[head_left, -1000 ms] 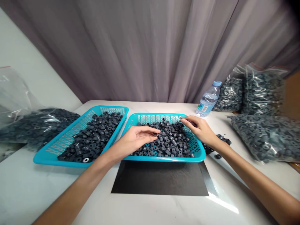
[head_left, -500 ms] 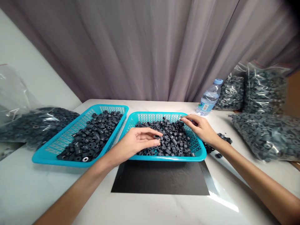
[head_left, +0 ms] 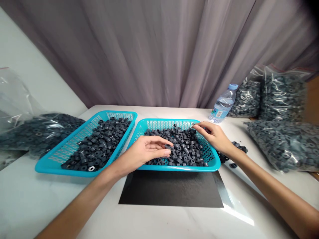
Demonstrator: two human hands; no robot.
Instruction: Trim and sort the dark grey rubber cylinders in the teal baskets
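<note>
My left hand (head_left: 149, 147) is over the front part of the right blue basket (head_left: 174, 168), its thumb and forefinger pinching a small black ring-shaped piece (head_left: 168, 146). Many similar black pieces (head_left: 185, 151) lie heaped in the basket beneath it. At the basket's back right corner is my right hand (head_left: 211, 133), with its fingers closed. Thin dark tips (head_left: 193, 124) like those of tweezers stick out past its fingertips; the rest of that tool is hidden in the hand.
A second blue basket (head_left: 62, 172) of black pieces stands left, beside a clear bag (head_left: 54, 127). More filled bags (head_left: 284, 96) and a water bottle (head_left: 222, 104) are at the right. Loose pieces (head_left: 233, 165) lie near my right forearm. A black sheet (head_left: 171, 191) lies in front.
The black ring between my left fingers has turned a little and shows more of its opening. Both hands have stayed nearly in place; the view has shifted slightly.
</note>
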